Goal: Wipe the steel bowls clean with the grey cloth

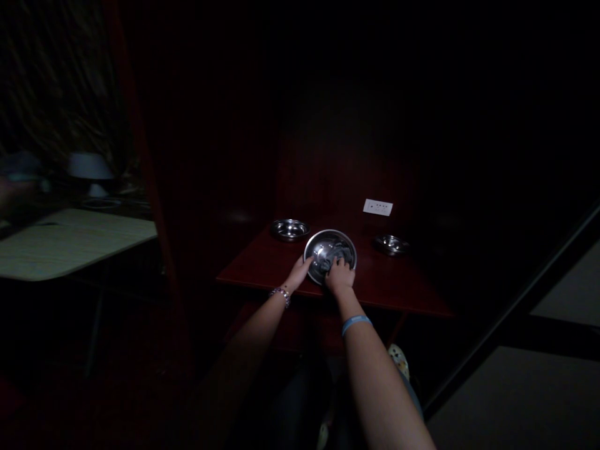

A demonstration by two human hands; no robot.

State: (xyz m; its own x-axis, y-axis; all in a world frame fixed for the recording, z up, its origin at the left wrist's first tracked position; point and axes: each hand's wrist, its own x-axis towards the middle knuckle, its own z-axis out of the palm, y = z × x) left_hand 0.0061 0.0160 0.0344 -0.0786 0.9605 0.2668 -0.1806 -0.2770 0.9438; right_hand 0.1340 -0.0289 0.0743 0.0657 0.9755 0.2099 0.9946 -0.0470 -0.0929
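Observation:
A shiny metal bowl [322, 249] is tilted with its inside facing me, above the front part of a dark red table [262, 262]. My left hand [299, 275] grips the bowl's left rim, thumb on the inner side. Inside the bowl, at its lower right, my right hand [341, 274] presses its bent fingers on what looks like a grey cloth [336, 252]. The dim light hides the cloth's outline and the underside of the bowl.
Two more metal bowls stand on the table, one at the back left [290, 230] and one at the right [392, 244]. A white socket plate [377, 207] is on the wall behind. To the left, past a partition, are a pale table [79, 240] and a lamp [90, 167].

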